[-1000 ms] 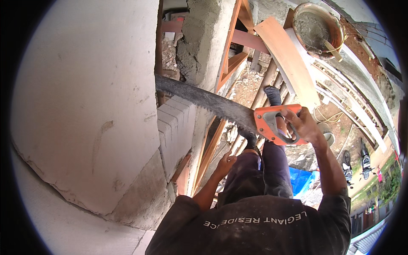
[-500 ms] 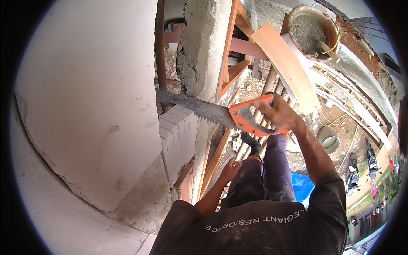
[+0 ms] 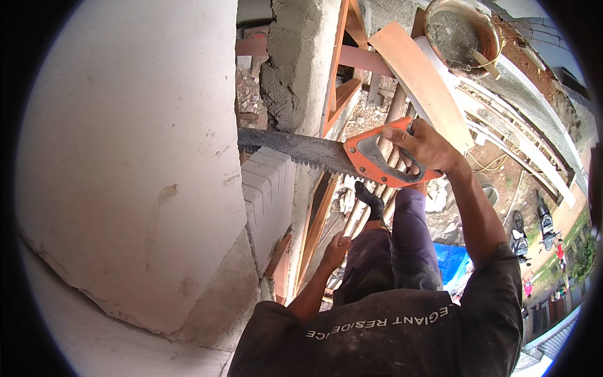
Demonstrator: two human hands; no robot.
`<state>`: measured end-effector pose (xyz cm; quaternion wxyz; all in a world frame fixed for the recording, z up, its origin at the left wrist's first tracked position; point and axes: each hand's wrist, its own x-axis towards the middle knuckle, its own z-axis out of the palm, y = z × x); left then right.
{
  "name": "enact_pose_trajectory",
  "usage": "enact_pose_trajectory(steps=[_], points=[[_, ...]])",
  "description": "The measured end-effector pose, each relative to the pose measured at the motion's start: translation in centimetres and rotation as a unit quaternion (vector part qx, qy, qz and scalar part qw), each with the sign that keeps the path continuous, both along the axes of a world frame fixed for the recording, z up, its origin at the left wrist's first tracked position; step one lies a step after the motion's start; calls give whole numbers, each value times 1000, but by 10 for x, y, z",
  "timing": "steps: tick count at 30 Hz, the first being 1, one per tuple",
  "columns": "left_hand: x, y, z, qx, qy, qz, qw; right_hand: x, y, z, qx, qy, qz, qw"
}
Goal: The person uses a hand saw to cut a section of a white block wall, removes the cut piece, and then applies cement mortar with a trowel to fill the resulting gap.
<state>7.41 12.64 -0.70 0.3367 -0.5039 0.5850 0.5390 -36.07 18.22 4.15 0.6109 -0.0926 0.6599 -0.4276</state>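
My right hand (image 3: 422,147) is closed round the orange handle of a handsaw (image 3: 308,151). Its grey, coarse-toothed blade runs leftward across the top of a pale block (image 3: 271,195), teeth facing down, and the blade's far end is hidden behind a broad pale wall panel (image 3: 138,138). Several narrow grooves run down the block's visible side, close together. Lower down, my left hand (image 3: 337,251) is beside my thigh, fingers loosely bent and partly hidden; I see nothing held in it.
A rough concrete column (image 3: 298,69) and an orange-brown wooden frame (image 3: 333,81) stand beyond the block. At the upper right a bucket of wet mortar (image 3: 461,38) sits near a curved plank (image 3: 421,81). Poles lie below my feet; a blue tarp (image 3: 449,264) and parked motorcycles (image 3: 545,220) are farther down.
The saw handle and my right hand have moved up and slightly to the right, the blade still over the block. My left hand stays near my thigh. The whole view has shifted slightly.
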Motion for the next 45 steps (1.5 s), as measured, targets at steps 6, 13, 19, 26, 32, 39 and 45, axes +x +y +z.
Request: enact_pose_trajectory(steps=[6, 13, 19, 26, 32, 39, 45], points=[[-29, 10, -1, 33, 79, 57, 995, 28, 122, 26, 57, -45, -70, 995], [-50, -2, -11, 30, 70, 8, 997, 33, 31, -11, 13, 15, -22, 1000], [-51, 16, -1, 40, 85, -8, 996, 32, 97, 25, 20, -64, -25, 997], [-43, -1, -7, 0, 26, -61, 998, 32, 28, -9, 14, -15, -28, 999], [-47, 12, -12, 2, 91, -24, 996, 42, 104, 17, 26, -51, -30, 998], [-31, 2, -13, -6, 45, -62, 997, 43, 17, -3, 54, 32, 48, 997], [-66, -1, 10, 2, 65, -1, 998, 63, 62, 6, 51, -48, 34, 997]])
